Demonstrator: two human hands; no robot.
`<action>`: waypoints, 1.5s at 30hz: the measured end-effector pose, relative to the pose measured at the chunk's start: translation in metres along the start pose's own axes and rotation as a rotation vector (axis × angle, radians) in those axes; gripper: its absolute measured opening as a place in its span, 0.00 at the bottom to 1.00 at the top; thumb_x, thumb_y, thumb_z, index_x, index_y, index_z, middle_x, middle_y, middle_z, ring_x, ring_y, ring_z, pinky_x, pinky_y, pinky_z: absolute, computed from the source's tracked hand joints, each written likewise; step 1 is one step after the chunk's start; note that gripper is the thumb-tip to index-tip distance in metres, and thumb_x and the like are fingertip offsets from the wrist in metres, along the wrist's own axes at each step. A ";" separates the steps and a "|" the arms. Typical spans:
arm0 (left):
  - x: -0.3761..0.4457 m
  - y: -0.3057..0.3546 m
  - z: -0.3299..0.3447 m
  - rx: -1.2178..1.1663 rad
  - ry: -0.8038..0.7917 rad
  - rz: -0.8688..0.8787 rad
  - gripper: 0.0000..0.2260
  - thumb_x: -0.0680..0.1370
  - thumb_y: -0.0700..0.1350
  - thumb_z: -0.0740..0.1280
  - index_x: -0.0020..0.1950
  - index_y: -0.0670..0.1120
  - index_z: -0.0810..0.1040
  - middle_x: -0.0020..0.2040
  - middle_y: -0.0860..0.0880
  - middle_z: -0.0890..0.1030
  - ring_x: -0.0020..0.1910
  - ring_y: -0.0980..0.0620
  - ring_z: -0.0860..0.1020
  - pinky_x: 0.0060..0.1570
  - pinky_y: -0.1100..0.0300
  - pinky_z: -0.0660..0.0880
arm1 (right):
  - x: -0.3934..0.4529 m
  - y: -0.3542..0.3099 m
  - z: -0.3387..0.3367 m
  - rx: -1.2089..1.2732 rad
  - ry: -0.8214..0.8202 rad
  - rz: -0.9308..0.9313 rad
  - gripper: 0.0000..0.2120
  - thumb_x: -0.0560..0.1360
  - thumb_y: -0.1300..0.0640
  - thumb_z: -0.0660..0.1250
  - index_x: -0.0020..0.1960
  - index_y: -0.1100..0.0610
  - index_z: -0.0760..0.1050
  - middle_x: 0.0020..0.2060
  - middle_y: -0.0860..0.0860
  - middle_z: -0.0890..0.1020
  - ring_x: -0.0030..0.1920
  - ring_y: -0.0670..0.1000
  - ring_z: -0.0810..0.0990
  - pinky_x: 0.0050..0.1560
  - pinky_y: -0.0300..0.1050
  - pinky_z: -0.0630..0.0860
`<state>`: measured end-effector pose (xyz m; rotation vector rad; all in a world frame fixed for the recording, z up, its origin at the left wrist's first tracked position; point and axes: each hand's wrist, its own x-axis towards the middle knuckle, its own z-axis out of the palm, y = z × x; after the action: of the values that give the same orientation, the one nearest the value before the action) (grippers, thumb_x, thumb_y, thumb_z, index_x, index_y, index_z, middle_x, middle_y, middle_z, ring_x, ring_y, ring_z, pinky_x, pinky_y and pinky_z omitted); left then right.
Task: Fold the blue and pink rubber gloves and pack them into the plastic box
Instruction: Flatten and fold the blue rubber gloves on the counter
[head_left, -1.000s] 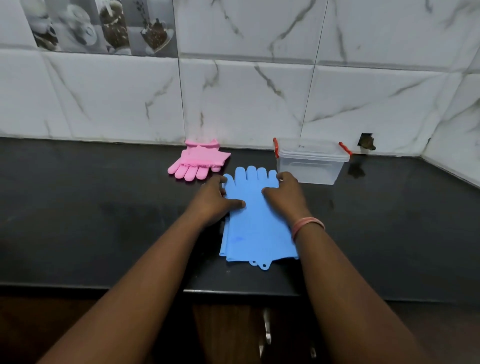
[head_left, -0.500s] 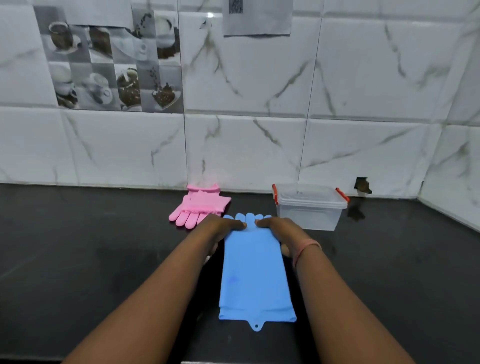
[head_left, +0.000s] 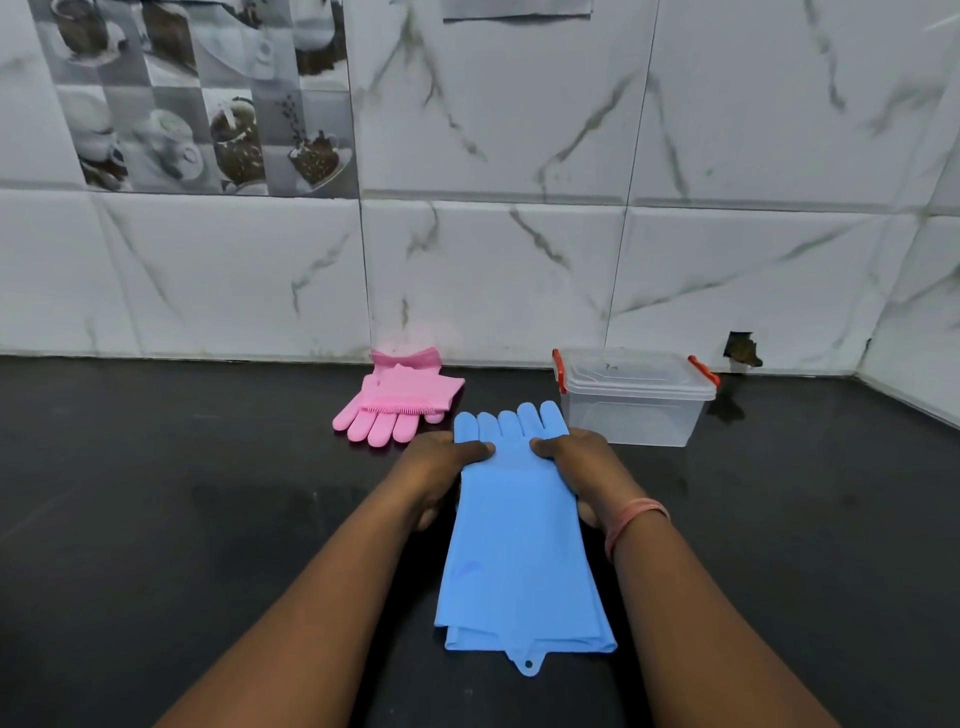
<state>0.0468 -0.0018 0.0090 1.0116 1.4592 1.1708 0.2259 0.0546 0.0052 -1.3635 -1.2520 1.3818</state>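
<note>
The blue gloves (head_left: 519, 545) lie stacked flat on the black counter, fingers pointing away from me and cuffs toward me. My left hand (head_left: 441, 462) grips their left edge just below the fingers, thumb on top. My right hand (head_left: 576, 457) grips the right edge the same way. The pink gloves (head_left: 405, 400) lie folded near the wall, to the left of the blue fingers. The clear plastic box (head_left: 634, 410) stands at the back right with its lid on and red clips at both ends. It looks empty.
The black counter (head_left: 208, 519) meets a white marble-tiled wall (head_left: 519, 260) at the back and on the right. A small hole (head_left: 743, 351) shows in the wall behind the box.
My view has tilted upward, showing more wall. My hands have slid from the middle of the blue gloves to the edges near the fingers. The pink gloves and box have not moved.
</note>
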 end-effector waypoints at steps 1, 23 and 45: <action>0.000 -0.001 0.001 -0.013 0.001 -0.002 0.10 0.78 0.41 0.74 0.58 0.41 0.83 0.50 0.43 0.89 0.49 0.42 0.88 0.57 0.43 0.83 | 0.000 0.001 -0.001 0.003 -0.003 0.006 0.09 0.77 0.60 0.69 0.57 0.56 0.79 0.51 0.55 0.86 0.50 0.58 0.86 0.57 0.57 0.81; -0.055 -0.010 -0.005 0.316 0.101 0.070 0.17 0.75 0.52 0.76 0.38 0.44 0.73 0.35 0.43 0.83 0.27 0.49 0.78 0.31 0.56 0.77 | -0.043 -0.004 -0.004 -0.496 0.190 -0.197 0.17 0.71 0.50 0.74 0.53 0.60 0.77 0.48 0.54 0.83 0.41 0.51 0.80 0.31 0.40 0.66; -0.056 -0.001 0.000 -0.120 -0.025 -0.156 0.14 0.77 0.41 0.75 0.60 0.37 0.80 0.53 0.38 0.85 0.50 0.41 0.85 0.54 0.48 0.83 | -0.075 -0.008 -0.022 -0.266 0.015 0.066 0.13 0.72 0.55 0.75 0.53 0.61 0.81 0.44 0.56 0.87 0.44 0.57 0.87 0.45 0.53 0.85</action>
<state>0.0573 -0.0561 0.0186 0.8134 1.4044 1.1151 0.2533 -0.0153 0.0292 -1.6050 -1.4314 1.2798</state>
